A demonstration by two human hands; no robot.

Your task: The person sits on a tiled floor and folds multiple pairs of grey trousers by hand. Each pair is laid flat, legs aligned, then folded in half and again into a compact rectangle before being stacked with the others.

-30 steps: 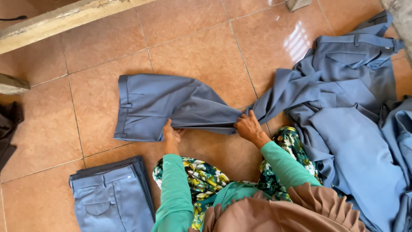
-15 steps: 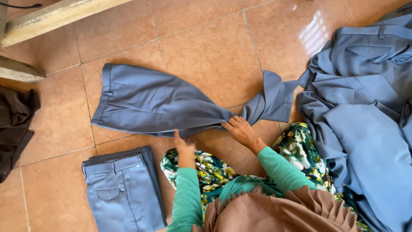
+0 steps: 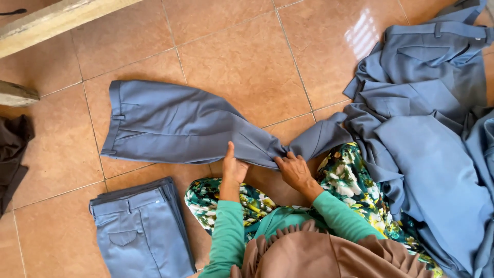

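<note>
A tiled floor [image 3: 231,56] of orange-brown squares was seen from above. A heap of grey-blue garments [image 3: 432,134] was piled along the floor's right edge. A pair of grey-blue trousers [image 3: 175,126] was laid flat across the middle of the floor, waistband toward the left edge, legs trailing right into the heap (bunched where the hands met it). A folded pair of lighter blue trousers [image 3: 141,234] was placed near the bottom edge, left of the person, apart from the flat pair. A dark cloth [image 3: 13,154] was seen at the left edge. A wooden beam [image 3: 62,18] was noted at the top left corner. The left hand [image 3: 234,167] was pressed on the trousers' lower edge, fingers together and straight. The right hand [image 3: 293,170] was clamped on the bunched leg fabric, fingers curled into it.
</note>
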